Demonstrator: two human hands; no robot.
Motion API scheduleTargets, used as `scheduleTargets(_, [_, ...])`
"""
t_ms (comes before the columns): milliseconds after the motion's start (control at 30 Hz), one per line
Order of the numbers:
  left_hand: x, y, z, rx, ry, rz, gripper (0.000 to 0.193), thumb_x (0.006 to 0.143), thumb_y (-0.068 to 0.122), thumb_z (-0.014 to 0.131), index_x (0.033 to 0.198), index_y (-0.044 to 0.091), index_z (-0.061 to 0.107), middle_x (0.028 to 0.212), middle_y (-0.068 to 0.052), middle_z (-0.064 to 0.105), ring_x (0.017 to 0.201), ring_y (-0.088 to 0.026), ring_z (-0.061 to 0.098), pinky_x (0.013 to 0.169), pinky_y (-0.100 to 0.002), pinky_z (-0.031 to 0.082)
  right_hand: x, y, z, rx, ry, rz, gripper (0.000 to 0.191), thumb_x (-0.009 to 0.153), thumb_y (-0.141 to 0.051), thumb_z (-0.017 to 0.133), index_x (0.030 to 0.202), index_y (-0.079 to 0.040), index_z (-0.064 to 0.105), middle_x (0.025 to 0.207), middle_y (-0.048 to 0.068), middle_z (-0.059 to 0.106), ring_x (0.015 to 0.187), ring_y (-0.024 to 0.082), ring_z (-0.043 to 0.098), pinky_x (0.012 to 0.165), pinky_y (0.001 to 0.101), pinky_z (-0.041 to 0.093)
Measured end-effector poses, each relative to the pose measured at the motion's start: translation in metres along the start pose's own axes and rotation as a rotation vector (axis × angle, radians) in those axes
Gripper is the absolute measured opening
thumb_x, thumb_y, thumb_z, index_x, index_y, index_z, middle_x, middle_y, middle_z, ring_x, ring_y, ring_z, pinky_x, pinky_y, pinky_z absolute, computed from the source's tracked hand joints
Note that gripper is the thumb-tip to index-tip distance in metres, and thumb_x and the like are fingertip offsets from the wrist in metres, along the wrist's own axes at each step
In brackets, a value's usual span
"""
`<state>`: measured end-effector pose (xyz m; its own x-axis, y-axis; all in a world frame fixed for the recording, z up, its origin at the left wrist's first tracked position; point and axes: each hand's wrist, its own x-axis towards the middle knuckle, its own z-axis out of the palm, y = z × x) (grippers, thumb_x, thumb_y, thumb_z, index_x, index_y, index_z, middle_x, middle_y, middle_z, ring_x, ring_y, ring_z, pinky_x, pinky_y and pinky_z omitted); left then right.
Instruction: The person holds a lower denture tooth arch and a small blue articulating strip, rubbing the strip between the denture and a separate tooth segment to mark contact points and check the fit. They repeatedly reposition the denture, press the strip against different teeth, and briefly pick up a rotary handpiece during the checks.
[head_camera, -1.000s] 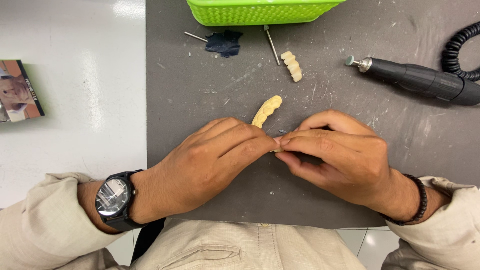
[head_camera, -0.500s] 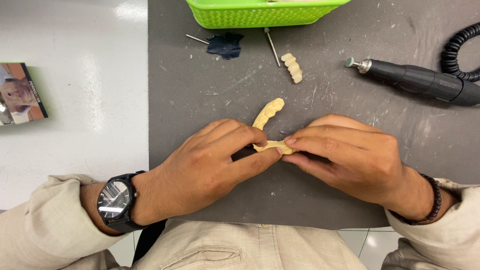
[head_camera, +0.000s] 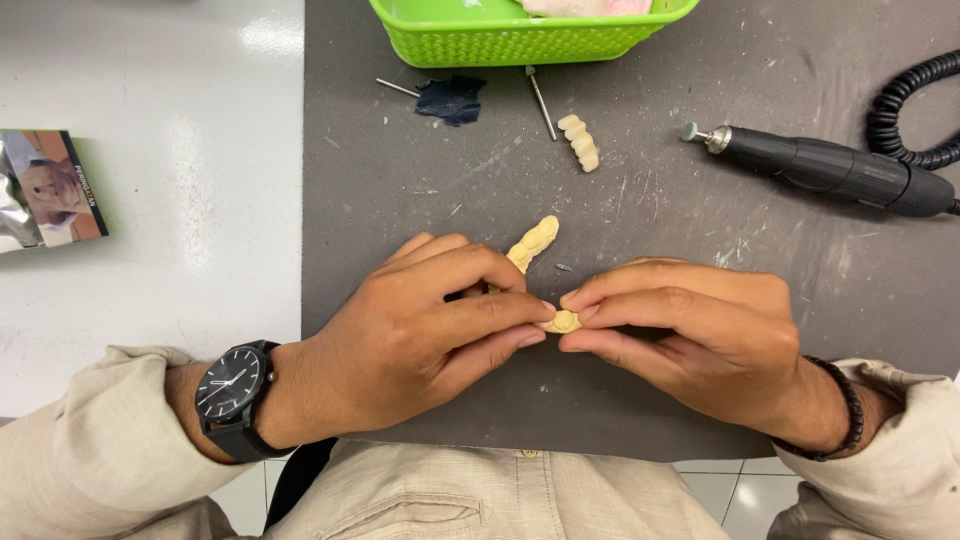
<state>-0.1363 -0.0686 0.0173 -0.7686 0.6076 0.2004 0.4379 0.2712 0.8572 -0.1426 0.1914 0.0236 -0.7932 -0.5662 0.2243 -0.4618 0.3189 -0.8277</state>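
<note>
**A:** Hands first: what do they hold?

**B:** Both hands meet over the middle of the grey mat (head_camera: 400, 180). The left hand (head_camera: 420, 335) and the right hand (head_camera: 700, 330) pinch one small yellowish piece (head_camera: 562, 322) between their fingertips. The fingers are narrow, closed on the piece from both sides. Most of the piece is hidden, so I cannot tell its full shape.

**A:** What lies near the hands?

**B:** At about 12 o'clock from the left hand, just beside its fingers, lies a yellowish tooth strip (head_camera: 534, 243). Part of it goes under the fingers. Further at 12 o'clock lies a paler tooth strip (head_camera: 579, 142), and a thin metal bur (head_camera: 541, 103) is just beside it.

**A:** And at the far edge?

**B:** A green basket (head_camera: 520, 40) is at 12 o'clock. Near it lie a dark scrap (head_camera: 452, 99) and a second thin pin (head_camera: 397, 88). At 2 o'clock from the right hand lies a black handpiece (head_camera: 830, 170) with a coiled cord (head_camera: 905, 115). At 9 o'clock, on the white table (head_camera: 180, 250), lies a small packet (head_camera: 50, 188). The left wrist has a black watch (head_camera: 232, 390), the right wrist a dark bead bracelet (head_camera: 845, 410).
</note>
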Motion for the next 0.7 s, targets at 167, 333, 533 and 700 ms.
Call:
scheduleTargets(167, [-0.001,-0.006,0.002,0.160,-0.020,0.075,0.022,0.090,0.015,0.082,0.110,0.009,0.074,0.101,0.000,0.064,0.092,-0.019,0.059,0.075,-0.034,0.042,0.004,0.004,0.005,-0.047,-0.074,-0.057,0.023,0.083,-0.009,0.087,0.095,-0.002,0.068,0.100,0.011,0.076,0.086,0.022,0.077,0.074,0.0294,0.062])
scheduleTargets(333, [-0.004,-0.008,0.005,0.213,-0.037,0.097,0.025,0.092,0.014,0.082,0.114,0.008,0.074,0.099,0.000,0.062,0.091,-0.017,0.056,0.074,-0.033,0.040,0.006,0.007,0.010,-0.075,-0.076,-0.089,0.023,0.082,-0.008,0.087,0.095,-0.002,0.069,0.099,0.011,0.076,0.087,0.024,0.076,0.076,0.0317,0.062])
scheduleTargets(533, [-0.007,-0.009,0.008,0.215,-0.041,0.094,0.024,0.092,0.016,0.081,0.114,0.007,0.074,0.100,0.000,0.062,0.094,-0.017,0.056,0.075,-0.033,0.039,0.005,0.010,0.012,-0.051,-0.087,-0.088,0.024,0.082,-0.006,0.087,0.095,-0.001,0.068,0.099,0.011,0.075,0.087,0.023,0.075,0.075,0.0305,0.062])
scheduleTargets(700, [-0.007,-0.010,0.009,0.233,-0.041,0.102,0.024,0.092,0.015,0.081,0.115,0.008,0.075,0.099,0.001,0.062,0.094,-0.016,0.056,0.075,-0.032,0.039,0.004,0.010,0.012,-0.054,-0.093,-0.086,0.023,0.082,-0.005,0.087,0.096,-0.001,0.069,0.100,0.011,0.074,0.087,0.022,0.075,0.075,0.0299,0.061])
